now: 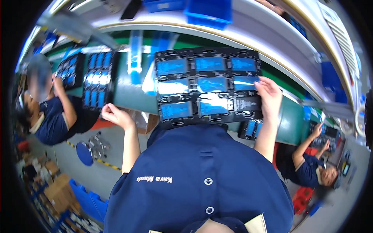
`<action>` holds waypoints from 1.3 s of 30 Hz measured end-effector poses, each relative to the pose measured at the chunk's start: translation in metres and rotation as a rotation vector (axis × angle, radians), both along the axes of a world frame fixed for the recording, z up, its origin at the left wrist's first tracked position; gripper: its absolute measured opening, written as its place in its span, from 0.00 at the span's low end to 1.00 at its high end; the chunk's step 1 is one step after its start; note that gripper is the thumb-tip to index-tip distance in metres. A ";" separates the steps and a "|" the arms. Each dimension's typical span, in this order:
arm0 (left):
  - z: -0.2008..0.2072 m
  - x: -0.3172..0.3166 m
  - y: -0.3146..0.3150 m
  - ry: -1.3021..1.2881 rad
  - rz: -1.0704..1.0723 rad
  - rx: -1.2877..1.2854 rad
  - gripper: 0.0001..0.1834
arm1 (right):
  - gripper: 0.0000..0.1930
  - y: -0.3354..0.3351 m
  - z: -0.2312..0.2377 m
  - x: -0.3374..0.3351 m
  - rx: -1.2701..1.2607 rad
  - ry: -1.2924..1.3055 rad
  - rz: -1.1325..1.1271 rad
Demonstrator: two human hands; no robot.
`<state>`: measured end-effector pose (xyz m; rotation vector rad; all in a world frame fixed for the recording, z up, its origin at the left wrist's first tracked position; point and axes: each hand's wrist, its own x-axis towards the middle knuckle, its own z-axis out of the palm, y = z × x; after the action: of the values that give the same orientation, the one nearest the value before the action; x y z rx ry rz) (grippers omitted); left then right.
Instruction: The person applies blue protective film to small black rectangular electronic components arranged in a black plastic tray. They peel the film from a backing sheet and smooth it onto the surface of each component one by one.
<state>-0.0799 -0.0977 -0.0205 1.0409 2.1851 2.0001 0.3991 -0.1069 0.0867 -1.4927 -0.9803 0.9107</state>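
Navy shirt [202,174] nearest; right hand [269,95] on black tray [208,87], 9 blue-labelled slots.

A tray [208,87] of small screens lies on the conveyor belt [132,93], straight ahead of the person. The right hand [269,95] rests on the tray's right edge; the left hand [116,115] sits off to the tray's left, apart from it. Further left on the belt lie two more trays [97,79] — one beside the other. Behind the belt runs a shelf [248,29] carrying bins [208,13]. Another small tray [250,128] lies below the right hand.
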 end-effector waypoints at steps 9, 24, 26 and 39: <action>0.138 0.199 0.039 0.636 -1.371 -0.215 0.20 | 0.14 0.003 0.002 -0.002 0.010 0.096 0.014; 0.123 0.239 0.029 0.965 -1.346 -0.346 0.36 | 0.13 0.003 0.004 -0.005 -0.027 0.072 -0.001; 0.127 0.239 0.029 0.993 -1.358 -0.332 0.34 | 0.13 0.004 0.004 -0.005 -0.019 0.075 0.000; 0.129 0.232 0.029 0.905 -1.436 -0.301 0.30 | 0.15 0.000 0.001 -0.017 0.066 -0.273 -0.025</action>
<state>0.1524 -0.0687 0.1084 2.5842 0.9323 0.5395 0.3819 -0.1067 0.0877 -1.5961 -1.1741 0.6609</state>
